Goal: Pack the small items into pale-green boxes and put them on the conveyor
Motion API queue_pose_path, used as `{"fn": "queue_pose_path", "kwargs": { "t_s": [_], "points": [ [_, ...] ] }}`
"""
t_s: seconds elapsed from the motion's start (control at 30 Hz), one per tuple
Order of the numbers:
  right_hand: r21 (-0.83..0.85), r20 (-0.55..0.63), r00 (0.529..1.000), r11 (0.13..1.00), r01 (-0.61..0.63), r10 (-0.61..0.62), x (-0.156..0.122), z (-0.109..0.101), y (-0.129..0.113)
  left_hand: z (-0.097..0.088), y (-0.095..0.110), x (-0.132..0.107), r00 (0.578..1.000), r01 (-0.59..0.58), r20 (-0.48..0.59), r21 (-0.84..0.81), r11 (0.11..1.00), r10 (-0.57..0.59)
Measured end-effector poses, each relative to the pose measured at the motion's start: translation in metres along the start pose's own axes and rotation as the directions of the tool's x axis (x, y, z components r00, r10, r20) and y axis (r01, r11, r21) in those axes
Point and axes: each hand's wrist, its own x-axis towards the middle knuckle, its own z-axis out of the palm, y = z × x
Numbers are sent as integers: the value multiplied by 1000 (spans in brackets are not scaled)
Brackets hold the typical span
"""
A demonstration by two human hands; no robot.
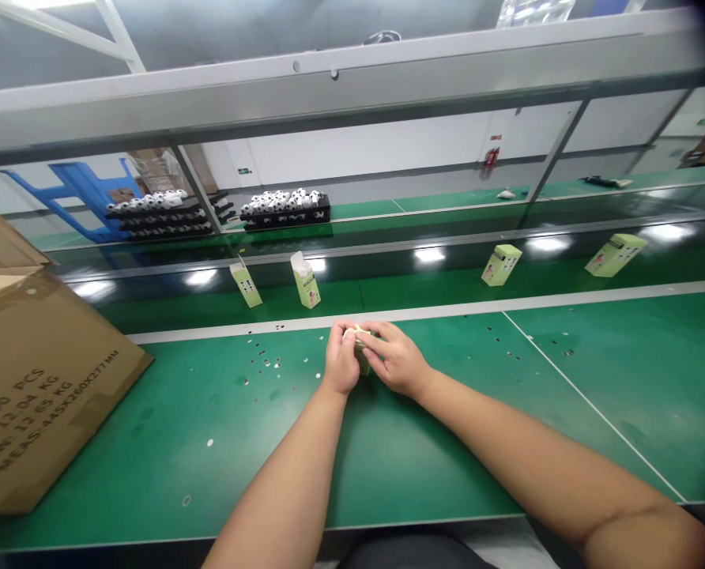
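Observation:
Between my two hands is a small light-green carton (363,365), standing on the green worktop and mostly covered by my fingers. My left hand (341,362) wraps its left side, thumb near the top. From the right, my right hand (397,357) grips it, with fingers at the carton's top flaps. Just beyond stand two similar cartons with raised top flaps, one carton (306,283) nearer my hands and another carton (246,286) to its left. Farther right are a closed carton (501,265) and a tilted-looking carton (615,255).
A large brown cardboard box (50,395) with printed text fills the left side. Small dark and white bits are scattered over the green worktop (435,458). Behind, black trays (286,212) hold white-and-black balls. A grey metal beam (352,83) crosses above.

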Motion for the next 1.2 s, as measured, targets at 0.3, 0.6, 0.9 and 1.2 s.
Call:
{"fn": "queue_pose_path", "kwargs": {
  "t_s": [0.3,0.6,0.9,1.2],
  "points": [
    [145,106,977,969,-202,187,-8,11,13,-6,-14,2,998,50,-29,-4,999,-50],
    [-225,-231,758,724,-652,610,52,-49,178,1,-31,-4,991,97,66,241,966,-116],
    [-186,-198,908,896,-404,368,87,9,161,5,-32,0,987,127,-119,194,973,-105],
    [264,83,754,715,-648,652,137,111,104,-6,-24,4,962,106,-273,262,959,-31]
  ]
}}
